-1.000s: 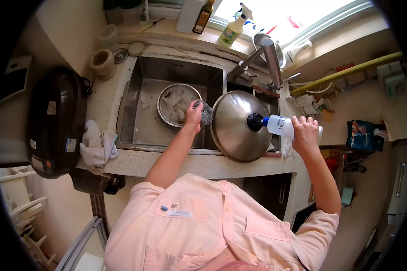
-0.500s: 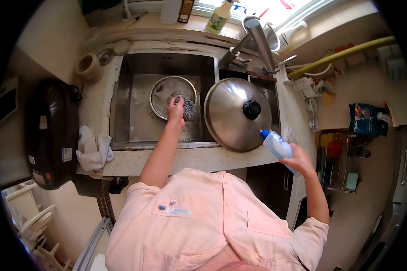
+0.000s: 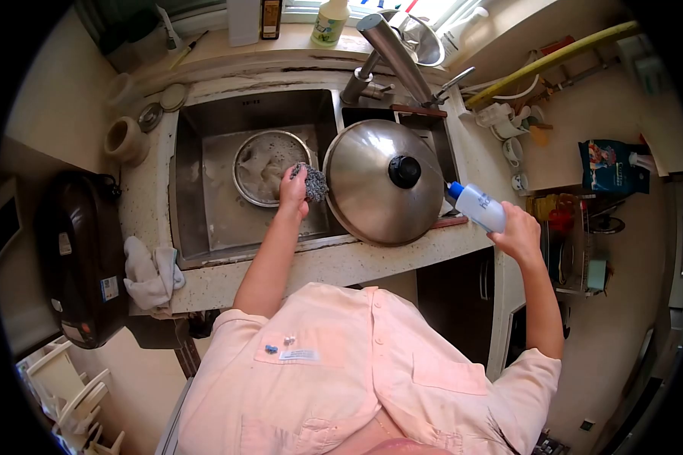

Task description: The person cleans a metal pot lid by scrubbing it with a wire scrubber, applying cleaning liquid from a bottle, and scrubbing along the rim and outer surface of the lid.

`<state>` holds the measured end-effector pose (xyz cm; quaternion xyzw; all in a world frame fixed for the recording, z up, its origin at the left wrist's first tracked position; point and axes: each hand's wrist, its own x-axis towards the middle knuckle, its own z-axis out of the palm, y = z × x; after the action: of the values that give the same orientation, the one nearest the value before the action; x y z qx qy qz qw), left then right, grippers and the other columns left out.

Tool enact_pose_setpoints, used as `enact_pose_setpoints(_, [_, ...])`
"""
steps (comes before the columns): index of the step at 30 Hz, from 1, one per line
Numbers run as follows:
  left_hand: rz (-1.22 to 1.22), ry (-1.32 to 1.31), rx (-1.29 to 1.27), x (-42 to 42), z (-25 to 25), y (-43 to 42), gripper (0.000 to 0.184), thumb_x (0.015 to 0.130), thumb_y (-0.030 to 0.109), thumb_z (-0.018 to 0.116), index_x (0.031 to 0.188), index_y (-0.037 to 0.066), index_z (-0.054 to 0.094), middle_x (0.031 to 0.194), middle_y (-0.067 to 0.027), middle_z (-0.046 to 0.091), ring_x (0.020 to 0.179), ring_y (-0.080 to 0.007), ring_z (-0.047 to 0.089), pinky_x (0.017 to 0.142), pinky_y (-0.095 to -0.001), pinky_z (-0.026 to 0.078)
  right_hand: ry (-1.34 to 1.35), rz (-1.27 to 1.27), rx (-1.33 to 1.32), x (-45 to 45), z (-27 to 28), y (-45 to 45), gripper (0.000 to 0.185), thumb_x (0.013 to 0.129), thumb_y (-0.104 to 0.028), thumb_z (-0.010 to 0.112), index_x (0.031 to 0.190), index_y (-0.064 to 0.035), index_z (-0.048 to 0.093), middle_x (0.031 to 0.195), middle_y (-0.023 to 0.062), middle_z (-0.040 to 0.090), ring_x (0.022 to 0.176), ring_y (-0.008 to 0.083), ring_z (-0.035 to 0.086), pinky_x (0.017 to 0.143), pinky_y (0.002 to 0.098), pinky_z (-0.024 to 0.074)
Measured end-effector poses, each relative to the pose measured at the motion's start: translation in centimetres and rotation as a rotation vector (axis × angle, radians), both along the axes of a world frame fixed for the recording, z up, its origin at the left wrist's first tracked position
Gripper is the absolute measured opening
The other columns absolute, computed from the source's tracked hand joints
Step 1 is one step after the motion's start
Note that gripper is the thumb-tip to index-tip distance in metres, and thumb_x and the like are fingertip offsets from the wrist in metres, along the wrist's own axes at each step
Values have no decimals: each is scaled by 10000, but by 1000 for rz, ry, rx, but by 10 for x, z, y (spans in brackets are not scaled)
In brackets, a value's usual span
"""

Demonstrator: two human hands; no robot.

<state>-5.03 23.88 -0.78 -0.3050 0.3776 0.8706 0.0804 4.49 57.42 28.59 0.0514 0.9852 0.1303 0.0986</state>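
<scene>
My left hand is closed on a grey steel wool scrubber, over the right edge of a round metal bowl in the sink. The bowl holds cloudy, sudsy water. A large domed steel lid with a black knob lies across the sink's right part. To the lid's right, my right hand grips a clear squeeze bottle, tilted with its blue cap toward the lid. A thin streak, perhaps liquid, shows between the cap and the lid.
The steel sink has a faucet behind it. A white cloth lies at the counter's left front, near a dark appliance. A clay pot stands at back left; a spray bottle is on the sill.
My right hand has raised the bottle, moving right and slightly away from me. The scrubber now sits nearer the lid, toward the bowl's edge. The camera view has shifted.
</scene>
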Motion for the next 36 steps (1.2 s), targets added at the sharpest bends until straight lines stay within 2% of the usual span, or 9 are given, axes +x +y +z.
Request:
enact_pose_setpoints(9, [62,-8,49,4,-4,-25,226,916,178,576,1118,78,552,928,-46,616,779,-177,621,637,-337,531,-216,-73,-80,17,-11,-10,390,586,-244,794,900,-83,628,891,148,666,865,341,631,755,437,494])
enact_pose_setpoints(10, [73,-20,44,6,3,-32,221,916,177,576,1112,78,552,928,-49,614,783,-181,622,647,-341,535,-306,-92,-77,15,-11,-14,446,590,-267,800,960,-72,643,914,151,674,883,328,639,786,417,497])
enact_pose_setpoints(13, [115,-33,41,12,4,-48,219,910,172,584,1102,73,551,931,-60,614,791,-192,627,673,-356,543,-368,-182,-379,3,-27,-23,531,593,-291,804,1040,-58,638,955,156,673,909,300,644,828,386,493])
enact_pose_setpoints(14, [138,-29,40,12,4,-55,220,907,169,588,1100,70,550,932,-64,614,794,-196,630,682,-362,545,-413,-227,-520,-6,-34,-32,603,610,-283,805,1120,-29,606,1007,155,663,934,259,637,854,356,484])
enact_pose_setpoints(16, [187,-56,66,13,6,-67,231,898,164,601,1097,61,549,937,-73,618,805,-205,635,687,-369,548,-413,-265,-853,-24,-61,-53,594,641,-232,804,1140,-6,573,1040,117,638,943,208,608,857,337,472])
enact_pose_setpoints(21, [153,-81,160,29,5,-107,282,871,140,619,1128,41,554,1033,-103,637,919,-234,639,789,-402,539,-285,-188,-1621,-104,-127,-180,698,680,-142,785,1270,-46,426,1145,81,559,1054,183,530,900,345,441])
enact_pose_setpoints(27, [129,-58,91,56,22,-150,294,878,65,587,1169,44,546,1085,-108,624,978,-227,625,853,-384,529,114,294,-1746,-266,-174,-374,736,669,-178,806,1253,-46,379,1162,125,546,1071,226,538,893,360,451])
enact_pose_setpoints(32, [120,-102,88,71,36,-178,307,895,76,581,1194,64,513,1105,-86,613,1015,-227,608,861,-403,527,424,196,-1542,-359,-169,-484,694,649,-180,817,1181,-29,399,1126,206,573,1046,358,567,878,413,455])
enact_pose_setpoints(36, [129,-144,128,82,25,-194,331,902,90,585,1217,111,487,1128,-61,596,1018,-216,600,839,-403,526,520,158,-1395,-405,-181,-523,709,618,-183,837,1160,-15,412,1148,234,554,1078,426,523,879,459,440])
